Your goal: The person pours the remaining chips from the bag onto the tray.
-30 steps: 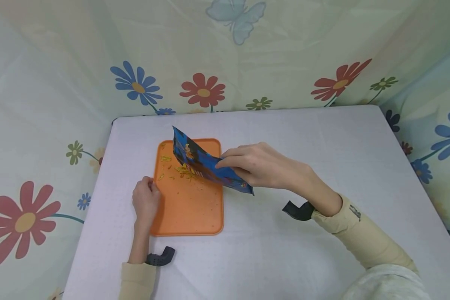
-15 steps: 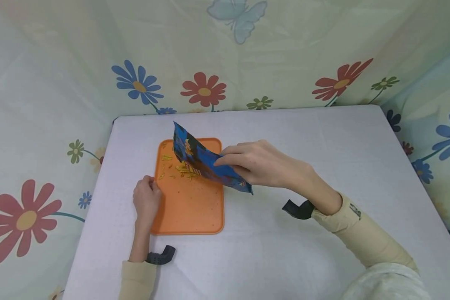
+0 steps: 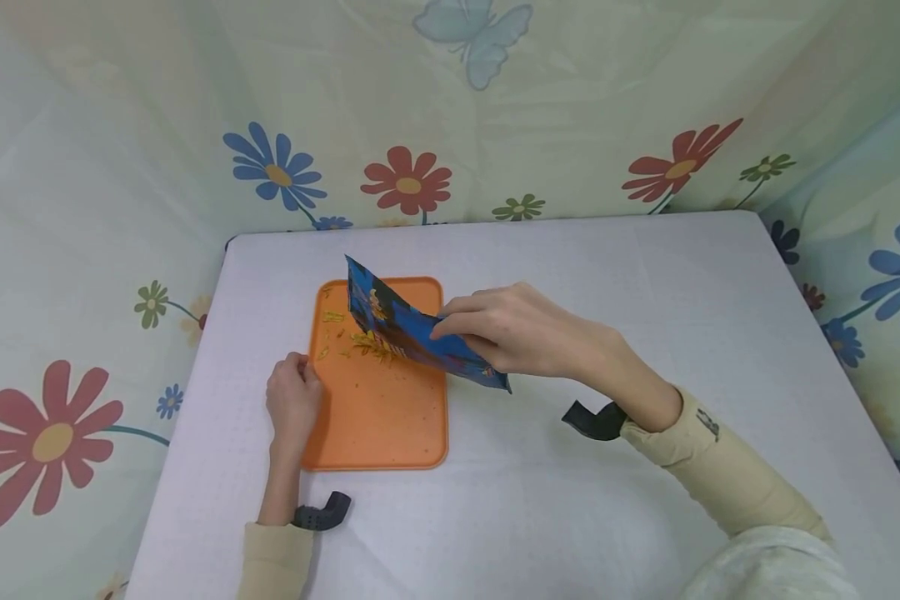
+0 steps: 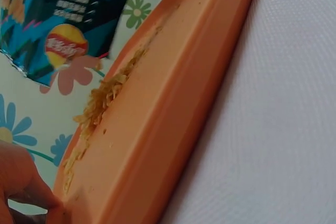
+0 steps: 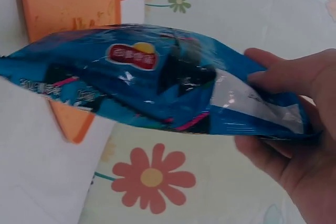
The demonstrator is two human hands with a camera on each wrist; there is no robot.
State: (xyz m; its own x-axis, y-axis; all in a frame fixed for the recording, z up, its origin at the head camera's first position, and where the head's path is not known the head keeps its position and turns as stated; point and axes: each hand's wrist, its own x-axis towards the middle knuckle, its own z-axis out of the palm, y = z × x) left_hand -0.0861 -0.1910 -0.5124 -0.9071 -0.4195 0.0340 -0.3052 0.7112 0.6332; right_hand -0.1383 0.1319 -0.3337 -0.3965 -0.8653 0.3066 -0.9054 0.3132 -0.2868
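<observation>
A blue chip bag (image 3: 420, 333) hangs tilted over the orange tray (image 3: 375, 417), its left end over the tray's far half. My right hand (image 3: 528, 329) grips the bag near its right end; the right wrist view shows thumb and fingers round the crumpled bag (image 5: 173, 87). Beneath its lower edge lies a small heap of yellow chip pieces (image 3: 371, 345), with scattered bits to the left. At the tray's left rim, my left hand (image 3: 292, 396) has curled fingers; in the left wrist view, fingers (image 4: 23, 177) pinch the rim. The bag's mouth is hidden in the head view.
A white cloth (image 3: 570, 508) covers the table. Behind and at both sides hangs a flower-patterned curtain (image 3: 570, 108). Black wrist mounts (image 3: 322, 511) stick out from both sleeves. Small crumbs dot the near half of the tray.
The bag rose slightly, then dipped back down. More chip pieces now lie under its lower edge. My left hand and the tray stay in place.
</observation>
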